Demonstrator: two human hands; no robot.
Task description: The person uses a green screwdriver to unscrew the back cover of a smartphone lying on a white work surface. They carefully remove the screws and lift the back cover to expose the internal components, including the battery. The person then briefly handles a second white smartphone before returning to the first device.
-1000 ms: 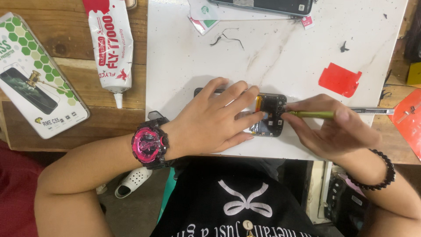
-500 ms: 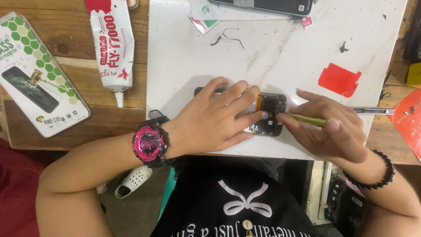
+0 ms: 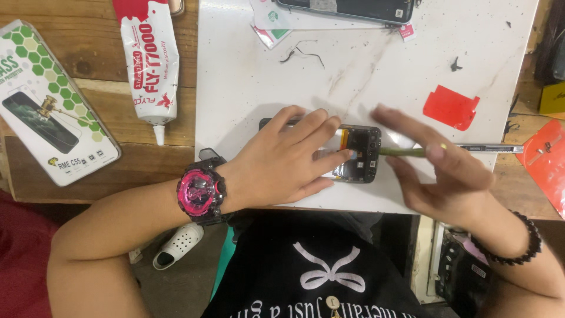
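- Pressing down on an opened phone (image 3: 353, 154) with the left hand (image 3: 282, 159), fingers spread flat over its near end, index tip on the exposed innards; not a clenched grip, just a flat hold pinning it to the white surface (image 3: 247, 76).
- Lying near the front edge of the surface, back cover off, board and orange flex visible at the right end.
- Hovering beside the phone with the right hand (image 3: 447, 171), blurred, fingers loosely splayed; grip looks released, nothing clearly pinched.
- Resting under the right fingers: a thin green-handled tool (image 3: 406, 152), tip toward the phone's open end, metal shaft running right. Touching the tool or just above it: cannot tell through the blur.
- Judging progress: phone already opened, internals bare; work inside seems mid-way, nothing reassembled, cover not refitted.
- Sitting apart: glue tube (image 3: 150, 62) on the wood at left, screen-protector box (image 3: 47, 100) further left, red scrap (image 3: 450, 107) on the surface at right, second phone (image 3: 347, 9) at the far edge.
- Wearing a pink watch (image 3: 199, 193) on the left wrist, bead bracelet (image 3: 527, 244) on the right.
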